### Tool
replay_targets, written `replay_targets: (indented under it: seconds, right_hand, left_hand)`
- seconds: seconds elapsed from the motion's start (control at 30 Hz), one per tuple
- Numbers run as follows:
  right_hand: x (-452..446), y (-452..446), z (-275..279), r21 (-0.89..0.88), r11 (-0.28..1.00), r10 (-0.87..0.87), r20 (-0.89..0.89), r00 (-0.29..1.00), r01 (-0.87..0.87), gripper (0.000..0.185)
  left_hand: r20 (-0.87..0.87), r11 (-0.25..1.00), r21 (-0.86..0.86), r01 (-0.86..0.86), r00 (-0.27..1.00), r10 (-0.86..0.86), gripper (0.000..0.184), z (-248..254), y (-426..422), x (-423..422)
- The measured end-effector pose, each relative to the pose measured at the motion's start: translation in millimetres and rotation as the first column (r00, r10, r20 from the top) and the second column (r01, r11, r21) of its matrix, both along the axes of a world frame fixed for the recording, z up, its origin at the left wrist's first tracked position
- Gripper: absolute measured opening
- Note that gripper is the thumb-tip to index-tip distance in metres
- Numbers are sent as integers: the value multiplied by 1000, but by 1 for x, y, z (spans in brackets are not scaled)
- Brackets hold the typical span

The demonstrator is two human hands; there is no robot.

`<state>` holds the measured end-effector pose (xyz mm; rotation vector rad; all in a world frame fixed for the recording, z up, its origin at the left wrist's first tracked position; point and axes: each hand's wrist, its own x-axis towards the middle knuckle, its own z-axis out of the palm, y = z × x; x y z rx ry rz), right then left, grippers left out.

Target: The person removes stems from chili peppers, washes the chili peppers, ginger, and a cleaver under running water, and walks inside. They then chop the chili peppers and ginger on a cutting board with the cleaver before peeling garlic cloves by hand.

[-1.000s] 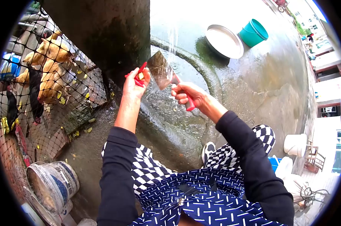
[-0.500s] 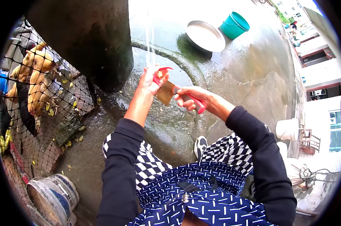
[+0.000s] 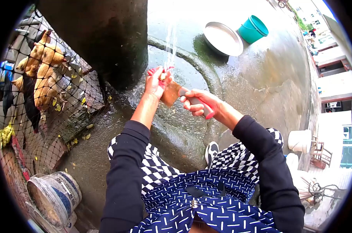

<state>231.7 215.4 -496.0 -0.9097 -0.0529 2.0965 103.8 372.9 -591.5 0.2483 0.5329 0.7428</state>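
My left hand [image 3: 156, 86] is closed around several red chili peppers [image 3: 162, 76], with a pale yellowish bit among them. A stream of water [image 3: 171, 42] falls from above onto the peppers and splashes over the fingers. My right hand [image 3: 201, 103] grips the grey and red handle of a cleaver [image 3: 169, 94]. Its broad blade, brownish and wet, points left and reaches right beside the left palm. Part of the blade's edge is hidden by the left hand, so I cannot tell whether it touches the peppers.
Wet concrete [image 3: 257, 89] lies all around. A metal basin [image 3: 223, 39] and a teal bucket [image 3: 253, 29] stand ahead to the right. A dark pillar-like block [image 3: 102, 42] rises at left, near netting with chickens [image 3: 46, 73] behind it. A dirty paint bucket [image 3: 53, 196] is lower left.
Surroundings have shifted slightly right and down in view. The long pepper tip that stuck out to the right is drawn in, and water now splashes on the peppers. Both grips stay the same.
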Motion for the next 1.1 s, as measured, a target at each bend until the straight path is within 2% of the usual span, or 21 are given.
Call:
replay_targets:
  seconds: [0.13,0.2,0.23,0.27,0.33,0.4,0.43,0.47,0.5,0.53,0.57,0.6,0.67,0.7,0.73,0.8,0.87,0.97,1.0,1.07,1.1]
  right_hand:
    - [15,-26,10,16,999,33,-65,997,-32,23]
    - [19,-39,17,12,1000,18,-74,997,-17,24]
    - [21,-46,21,15,1000,3,-67,998,-2,25]
    - [25,-51,26,18,1000,-13,-56,998,14,26]
    - [34,-58,34,17,999,-27,-26,999,27,27]
    - [40,-60,42,10,987,-160,134,978,160,28]
    - [45,-58,41,68,978,-208,213,955,198,27]
    - [42,-56,43,87,977,-210,222,952,195,27]
    - [36,-53,47,137,951,-310,374,874,279,26]
    - [35,-46,55,213,913,-408,508,759,348,25]
    - [36,-41,64,298,885,-465,527,711,358,20]
    - [36,-35,74,327,877,-478,527,703,351,20]
    - [33,-19,104,658,696,-718,636,282,288,16]
    - [39,-12,120,758,611,-791,573,213,229,16]
    - [38,-3,142,812,541,-838,501,216,220,14]
    - [49,10,189,712,636,-744,465,479,297,12]
    - [58,28,229,784,592,-686,370,627,185,24]
    - [42,58,298,856,502,-688,311,656,121,36]
    - [28,72,310,888,448,-704,278,654,105,39]
    - [-8,92,333,942,306,-853,208,479,137,37]
    - [-15,100,341,957,280,-855,212,473,77,38]
  left_hand:
    - [-51,1000,-15,-23,998,22,7,-14,7,-4]
    - [-168,993,-38,-110,980,102,9,-33,21,-4]
    - [-119,995,-37,-89,989,84,9,-56,34,-9]
    - [-185,983,-68,-172,970,157,5,-43,29,-10]
    - [-215,990,-101,-95,974,72,6,-38,25,-6]
    - [-64,995,-101,6,998,-12,7,-34,15,5]
    - [-9,980,-49,191,982,-191,8,-46,18,9]
    - [178,933,-46,356,922,-343,8,-45,16,11]
    - [46,968,-56,245,969,-243,6,-15,-6,17]
    - [27,957,-68,283,959,-282,9,8,-20,17]
    - [-25,947,-79,311,949,-314,14,13,-24,19]
    - [15,925,-49,377,926,-377,10,1,-21,22]
    - [100,932,-81,353,934,-344,7,-5,-16,26]
    - [105,925,-96,366,928,-357,5,-14,-13,25]
    - [115,918,-109,380,923,-368,6,-20,-10,26]
    - [65,921,-94,379,925,-374,7,-15,-13,27]
    - [-4,921,-110,374,926,-377,10,-18,-20,20]
    - [53,933,-150,328,945,-324,13,-16,-16,17]
    - [-4,945,-173,279,959,-284,12,-12,-17,13]
    - [-115,958,-222,183,970,-213,10,-10,-21,10]
    - [-63,953,-204,224,968,-241,7,-15,-17,7]
